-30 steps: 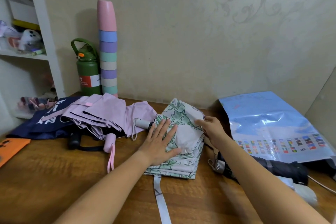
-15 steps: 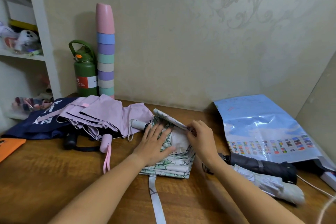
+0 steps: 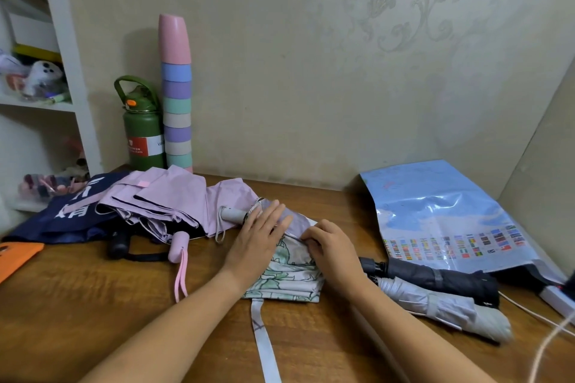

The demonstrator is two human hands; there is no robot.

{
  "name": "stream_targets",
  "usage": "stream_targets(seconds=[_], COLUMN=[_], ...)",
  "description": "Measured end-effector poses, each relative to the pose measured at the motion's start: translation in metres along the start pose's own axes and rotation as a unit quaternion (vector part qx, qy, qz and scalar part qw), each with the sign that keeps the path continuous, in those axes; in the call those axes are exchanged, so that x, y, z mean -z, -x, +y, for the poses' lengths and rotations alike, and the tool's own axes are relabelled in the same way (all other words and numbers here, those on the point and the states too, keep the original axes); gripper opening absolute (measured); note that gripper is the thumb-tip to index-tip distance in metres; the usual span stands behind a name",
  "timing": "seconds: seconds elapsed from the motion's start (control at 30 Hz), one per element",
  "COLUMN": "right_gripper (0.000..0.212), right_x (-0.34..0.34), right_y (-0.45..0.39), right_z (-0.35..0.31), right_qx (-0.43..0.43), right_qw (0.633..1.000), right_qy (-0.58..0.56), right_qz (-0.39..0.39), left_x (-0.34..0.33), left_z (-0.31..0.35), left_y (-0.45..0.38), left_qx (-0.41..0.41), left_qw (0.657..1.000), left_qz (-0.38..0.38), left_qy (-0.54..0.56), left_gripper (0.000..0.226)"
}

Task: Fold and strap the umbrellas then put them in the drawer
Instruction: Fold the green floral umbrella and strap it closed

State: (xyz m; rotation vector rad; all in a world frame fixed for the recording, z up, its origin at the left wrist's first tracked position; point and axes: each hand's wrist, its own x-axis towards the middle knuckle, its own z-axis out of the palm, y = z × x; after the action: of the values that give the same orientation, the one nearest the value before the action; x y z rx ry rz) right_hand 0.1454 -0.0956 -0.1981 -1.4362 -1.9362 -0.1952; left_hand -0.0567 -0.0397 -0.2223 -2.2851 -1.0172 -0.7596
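White fabric printed with green leaves, the floral umbrella (image 3: 287, 277) lies partly folded near the middle of the wooden desk (image 3: 77, 298), its layered panels stacked flat. Its strap (image 3: 264, 342) trails from the lower hem straight toward the near edge. The left hand (image 3: 258, 242) lies flat on the left part of the canopy, fingers straight and pressing the cloth down. The right hand (image 3: 331, 250) has its fingers curled, pinching a fold of the canopy just beside the left fingertips.

Touching the floral umbrella's far-left side is a lilac umbrella (image 3: 174, 202), unfolded and loose, with a pale grey handle (image 3: 235, 214) close to the left fingers and a pink handle (image 3: 179, 242) with a pink wrist loop hanging toward the near edge. Under it, toward the left edge, spreads a navy umbrella (image 3: 71, 214) with white lettering and a black handle (image 3: 118, 244). An orange object (image 3: 15, 255) sits at the left edge.

To the right of the right forearm lie 2 rolled umbrellas side by side: a dark grey one (image 3: 435, 278) and a light grey one (image 3: 441, 308) nearer the near edge. Behind them a glossy blue map (image 3: 435, 211) with rows of flags leans into the far-right corner. A white cable (image 3: 529, 314) runs along the right edge.

Against the wall at the far-left stand a green flask (image 3: 143, 134) and a tall stack of pastel cups (image 3: 176, 96), next to a white shelf unit (image 3: 71, 71).
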Motion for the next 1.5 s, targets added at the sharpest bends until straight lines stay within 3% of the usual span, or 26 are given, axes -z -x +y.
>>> stream_targets(seconds=[0.1,0.27,0.5,0.63,0.73,0.83,1.0,1.33,1.5], right_gripper=[0.015,0.010,0.030,0.035,0.026,0.008,0.018,0.020,0.010], right_x=[0.013,0.020,0.019,0.018,0.013,0.008,0.008,0.023,0.023], right_y=[-0.005,-0.010,-0.016,-0.016,-0.018,-0.021,-0.024,-0.019,-0.024], right_z=[0.001,0.008,0.010,0.010,0.007,0.004,0.002,0.000,0.000], right_qx=[-0.044,-0.253,-0.293,-0.288,-0.292,-0.280,-0.282,-0.224,-0.137], right_qw=[0.997,0.962,0.951,0.947,0.937,0.938,0.931,0.948,0.982], right_qy=[-0.063,-0.098,-0.088,-0.115,-0.144,-0.190,-0.230,-0.226,-0.117], right_qz=[-0.024,0.013,-0.048,-0.084,-0.124,-0.078,0.003,0.035,0.053], left_x=[-0.004,-0.009,-0.009,-0.011,-0.014,-0.016,-0.017,-0.017,-0.010], left_z=[-0.003,-0.005,-0.004,-0.003,-0.003,-0.003,-0.003,-0.005,-0.003], left_y=[0.000,-0.001,0.000,0.001,0.001,0.002,0.004,0.004,0.005], left_qx=[0.041,0.059,0.070,0.070,0.070,0.075,0.082,0.127,0.133], left_qw=[0.998,0.993,0.987,0.987,0.988,0.989,0.992,0.990,0.988], left_qz=[-0.026,-0.068,-0.081,-0.067,-0.050,-0.040,-0.034,-0.002,0.037], left_qy=[0.047,0.076,0.116,0.125,0.125,0.120,0.090,0.067,0.064], left_gripper=[0.075,0.079,0.081,0.081,0.081,0.080,0.074,0.048,0.032])
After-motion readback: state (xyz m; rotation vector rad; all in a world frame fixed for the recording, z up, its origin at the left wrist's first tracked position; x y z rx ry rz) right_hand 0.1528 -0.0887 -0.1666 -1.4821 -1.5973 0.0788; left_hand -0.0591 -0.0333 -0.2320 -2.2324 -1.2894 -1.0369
